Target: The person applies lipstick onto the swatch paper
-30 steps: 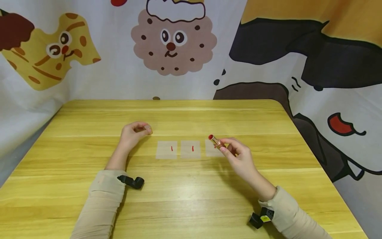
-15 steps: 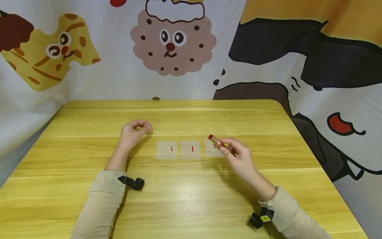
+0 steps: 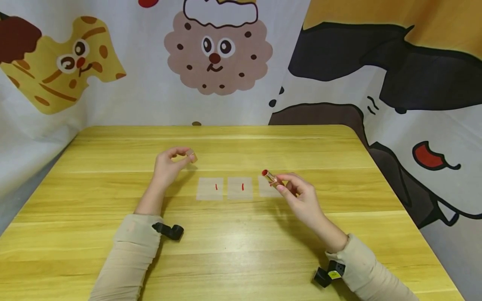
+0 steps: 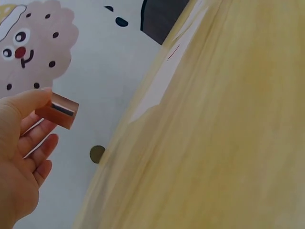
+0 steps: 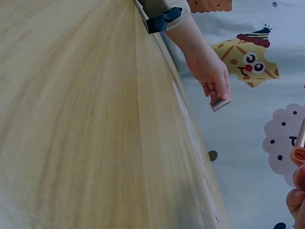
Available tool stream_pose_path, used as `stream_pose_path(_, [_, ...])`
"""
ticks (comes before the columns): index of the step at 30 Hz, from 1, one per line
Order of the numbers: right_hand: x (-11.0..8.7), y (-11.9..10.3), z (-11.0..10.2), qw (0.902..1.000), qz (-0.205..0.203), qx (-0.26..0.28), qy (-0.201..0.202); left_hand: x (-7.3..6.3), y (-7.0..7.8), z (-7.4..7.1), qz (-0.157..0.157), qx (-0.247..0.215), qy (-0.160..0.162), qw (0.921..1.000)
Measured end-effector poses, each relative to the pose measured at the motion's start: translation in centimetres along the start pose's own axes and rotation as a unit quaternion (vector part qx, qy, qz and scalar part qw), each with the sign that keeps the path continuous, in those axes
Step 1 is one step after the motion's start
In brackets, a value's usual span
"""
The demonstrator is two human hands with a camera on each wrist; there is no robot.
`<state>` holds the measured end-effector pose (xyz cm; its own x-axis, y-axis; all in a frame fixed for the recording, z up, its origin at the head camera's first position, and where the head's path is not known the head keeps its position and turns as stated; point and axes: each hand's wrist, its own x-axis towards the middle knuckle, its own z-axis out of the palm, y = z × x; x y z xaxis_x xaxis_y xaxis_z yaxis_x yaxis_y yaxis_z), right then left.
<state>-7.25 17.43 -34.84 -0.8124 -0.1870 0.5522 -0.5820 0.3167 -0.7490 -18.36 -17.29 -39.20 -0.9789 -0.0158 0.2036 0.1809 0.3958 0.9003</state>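
Between thumb and fingers my left hand (image 3: 167, 168) pinches a pinkish-gold lipstick cap (image 3: 191, 155), raised above the table. The left wrist view shows the cap's (image 4: 58, 112) shiny side and some loosely bent fingers. My right hand (image 3: 304, 200) grips an uncapped lipstick (image 3: 273, 179) by its base; the red tip points up and to the left. Under the lipstick lies a pale square of paper (image 3: 265, 191), partly hidden, with a bit of red mark visible. Two more squares, the left paper (image 3: 206, 193) and the middle paper (image 3: 236, 193), each bear one short red stroke.
A wood-grain table (image 3: 233, 251) carries the row of papers. Behind it hangs a white curtain (image 3: 143, 96) printed with cartoon food figures. Black wrist devices (image 3: 168, 230) sit at both beige sleeves.
My left hand has moved slightly up and to the right, and the cap in it is tilted differently. The right hand and lipstick have stayed nearly still.
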Motion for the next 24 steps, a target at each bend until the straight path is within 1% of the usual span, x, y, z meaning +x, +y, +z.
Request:
stream_pose_path(4, [0.0,0.0,0.0,1.0,-0.004,0.0,0.002,-0.1,1.0,0.2,0.014,-0.006,0.006,0.9999])
stream_pose_path(7, [0.0,0.1,0.0,1.0,-0.007,0.001,0.001,-0.2,1.5,0.4,0.017,-0.015,0.009,0.9997])
stream_pose_path(10, [0.0,0.1,0.0,1.0,-0.006,-0.001,0.0,-0.3,2.0,0.6,0.028,-0.025,0.015,0.9992])
stream_pose_path(12, [0.0,0.2,0.0,1.0,-0.005,-0.004,0.0,-0.4,2.6,0.7,0.042,-0.034,0.02,0.9983])
stream_pose_path(13, [0.0,0.2,0.0,1.0,-0.005,-0.006,-0.001,-0.5,3.0,0.8,0.051,-0.038,0.022,0.9977])
stream_pose_path(17, [0.0,0.2,0.0,0.9999,-0.006,-0.01,-0.002,-1.4,5.4,0.9,0.089,-0.051,0.029,0.9943])
stream_pose_path(20, [-0.1,0.2,0.0,0.9999,-0.007,-0.009,-0.002,-2.1,7.2,0.9,0.109,-0.058,0.03,0.992])
stream_pose_path(24, [-0.1,0.1,0.0,0.9999,-0.009,-0.004,-0.001,-2.5,8.3,1.0,0.128,-0.071,0.031,0.9888])
